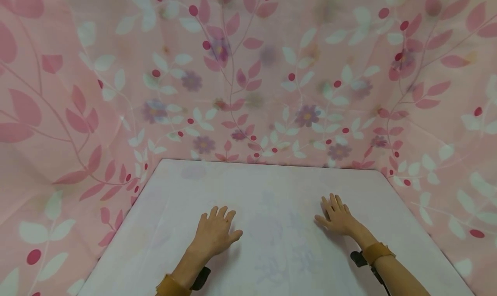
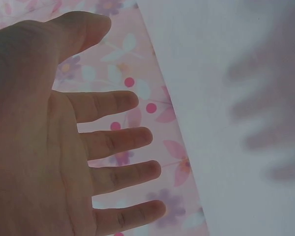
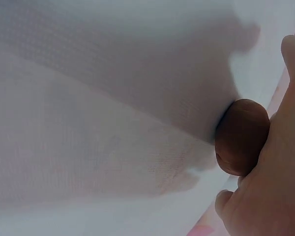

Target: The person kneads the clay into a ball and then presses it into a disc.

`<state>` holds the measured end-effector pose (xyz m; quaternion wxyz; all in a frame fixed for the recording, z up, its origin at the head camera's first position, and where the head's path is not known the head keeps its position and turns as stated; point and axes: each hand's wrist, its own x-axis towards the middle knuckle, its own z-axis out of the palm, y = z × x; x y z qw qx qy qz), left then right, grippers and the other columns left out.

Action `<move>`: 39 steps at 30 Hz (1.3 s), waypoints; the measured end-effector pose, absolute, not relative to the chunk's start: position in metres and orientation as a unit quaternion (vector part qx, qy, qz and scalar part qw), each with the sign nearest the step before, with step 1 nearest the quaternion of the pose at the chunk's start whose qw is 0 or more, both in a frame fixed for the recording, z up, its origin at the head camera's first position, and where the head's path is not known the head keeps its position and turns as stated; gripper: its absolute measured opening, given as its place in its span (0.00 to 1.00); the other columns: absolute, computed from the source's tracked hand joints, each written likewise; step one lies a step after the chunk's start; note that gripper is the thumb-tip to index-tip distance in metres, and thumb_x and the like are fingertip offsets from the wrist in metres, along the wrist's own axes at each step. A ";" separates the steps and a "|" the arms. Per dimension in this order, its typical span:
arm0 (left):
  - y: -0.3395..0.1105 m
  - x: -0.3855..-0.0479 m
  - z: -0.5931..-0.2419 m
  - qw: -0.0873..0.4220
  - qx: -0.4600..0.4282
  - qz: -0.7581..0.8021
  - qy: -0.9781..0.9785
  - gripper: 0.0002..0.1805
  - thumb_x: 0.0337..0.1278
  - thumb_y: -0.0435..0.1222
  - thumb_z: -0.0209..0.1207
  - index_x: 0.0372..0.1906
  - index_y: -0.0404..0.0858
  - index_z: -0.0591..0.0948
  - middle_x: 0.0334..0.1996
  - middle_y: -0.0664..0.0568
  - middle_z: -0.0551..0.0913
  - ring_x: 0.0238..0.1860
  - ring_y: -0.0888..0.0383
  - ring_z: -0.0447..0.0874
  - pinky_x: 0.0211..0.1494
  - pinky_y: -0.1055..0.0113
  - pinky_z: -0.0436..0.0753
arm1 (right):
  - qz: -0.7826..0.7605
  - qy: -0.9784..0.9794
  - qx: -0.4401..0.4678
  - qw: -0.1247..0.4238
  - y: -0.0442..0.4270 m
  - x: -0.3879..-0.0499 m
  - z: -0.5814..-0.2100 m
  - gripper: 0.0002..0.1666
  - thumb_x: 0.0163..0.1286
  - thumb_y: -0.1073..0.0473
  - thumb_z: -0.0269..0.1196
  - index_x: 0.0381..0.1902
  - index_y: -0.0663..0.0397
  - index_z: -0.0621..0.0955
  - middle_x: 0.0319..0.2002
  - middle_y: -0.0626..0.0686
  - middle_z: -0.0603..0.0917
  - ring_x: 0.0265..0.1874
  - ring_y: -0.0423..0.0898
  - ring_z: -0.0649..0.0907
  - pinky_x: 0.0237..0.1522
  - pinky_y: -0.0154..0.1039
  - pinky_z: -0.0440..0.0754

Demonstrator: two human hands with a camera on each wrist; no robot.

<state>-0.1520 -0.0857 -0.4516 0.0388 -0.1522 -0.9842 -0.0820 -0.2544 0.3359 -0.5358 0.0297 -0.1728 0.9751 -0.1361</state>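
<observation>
My left hand (image 1: 215, 233) is held over the white tabletop (image 1: 272, 188), palm down, its fingers straight and spread with the thumb out to the side. In the left wrist view the bare palm (image 2: 34, 147) shows, with nothing in it. Farther right, my right hand (image 1: 338, 218) is over or on the table's right half, fingers extended and thumb pointing left. The right wrist view shows a rounded brown shape (image 3: 242, 137) beside the palm, close to the white surface; whether it is a separate thing or part of the hand cannot be told.
Pink floral cloth (image 1: 248, 93) hangs behind the table and along both sides. Each wrist wears a tan band (image 1: 377, 253) with a small black device (image 1: 358, 259) beneath. Shadows of the hands fall on the white surface.
</observation>
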 end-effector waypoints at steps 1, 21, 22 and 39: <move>-0.085 -0.152 -0.451 0.041 -0.153 -0.081 -0.984 0.32 0.61 0.56 0.59 0.62 0.39 0.76 0.61 0.43 0.75 0.60 0.43 0.71 0.56 0.42 0.74 | -0.144 0.973 -0.175 0.030 0.336 -0.255 -0.534 0.53 0.72 0.32 0.52 0.74 0.70 0.54 0.72 0.79 0.47 0.71 0.77 0.47 0.64 0.78 0.46; -0.087 -0.151 -0.452 0.065 -0.155 -0.076 -0.983 0.31 0.60 0.56 0.60 0.60 0.39 0.77 0.58 0.44 0.77 0.58 0.43 0.71 0.51 0.44 0.74 | -0.143 0.967 -0.183 0.102 0.337 -0.274 -0.533 0.55 0.72 0.30 0.48 0.76 0.69 0.52 0.74 0.78 0.45 0.72 0.78 0.43 0.64 0.78 0.42; -0.087 -0.151 -0.451 0.065 -0.154 -0.078 -0.983 0.31 0.60 0.55 0.60 0.60 0.39 0.77 0.58 0.44 0.76 0.58 0.43 0.71 0.52 0.44 0.74 | -0.147 0.966 -0.185 0.101 0.336 -0.273 -0.532 0.54 0.73 0.31 0.48 0.75 0.70 0.52 0.73 0.78 0.45 0.71 0.78 0.43 0.64 0.78 0.42; -0.084 -0.157 -0.452 0.062 -0.156 -0.069 -0.983 0.30 0.59 0.55 0.61 0.59 0.40 0.78 0.57 0.44 0.77 0.57 0.43 0.72 0.49 0.45 0.75 | -0.156 0.968 -0.192 0.043 0.329 -0.280 -0.540 0.48 0.75 0.37 0.50 0.75 0.69 0.56 0.73 0.79 0.48 0.71 0.80 0.46 0.63 0.79 0.45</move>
